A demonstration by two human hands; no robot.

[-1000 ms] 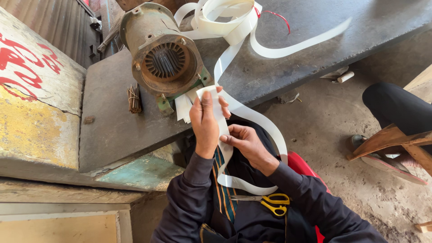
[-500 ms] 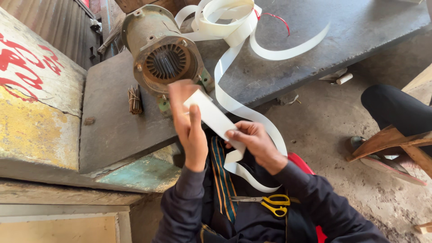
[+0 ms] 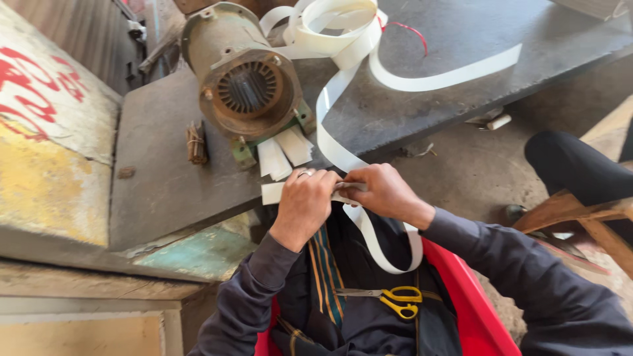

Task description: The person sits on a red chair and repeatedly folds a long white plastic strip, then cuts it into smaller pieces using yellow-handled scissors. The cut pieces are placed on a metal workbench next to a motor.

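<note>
at the far left a slanted panel (image 3: pixel 46 151) leans beside the bench, its upper part pale with red painted marks, its lower part worn yellow. the thing in hand is a long white strip (image 3: pixel 369 231), flat, smooth and ribbon-like, even in width. it starts in a loose coil (image 3: pixel 330 29) on the dark grey bench top (image 3: pixel 158 171) behind the motor housing (image 3: pixel 244 82), with one free tail lying out to the right across the bench. from the coil the strip runs down toward the person, over the bench edge, to the hands, then drops on in a loop over the lap and curves back up. between the hands its short end piece lies crosswise, long axis left to right, the cut end pointing left just past the left hand (image 3: pixel 304 204). that hand is curled closed over the strip, knuckles up, a ring on one finger. the right hand (image 3: pixel 382 192) is closed too, pinching the strip right beside the left, fingertips touching it. a few short cut white pieces (image 3: pixel 283 153) lie fanned out under the round rusty motor housing, whose open slotted face looks toward the camera. yellow-handled scissors (image 3: pixel 395 300) rest on the person's dark lap, blades pointing left, above a red seat (image 3: pixel 475 296)
</note>
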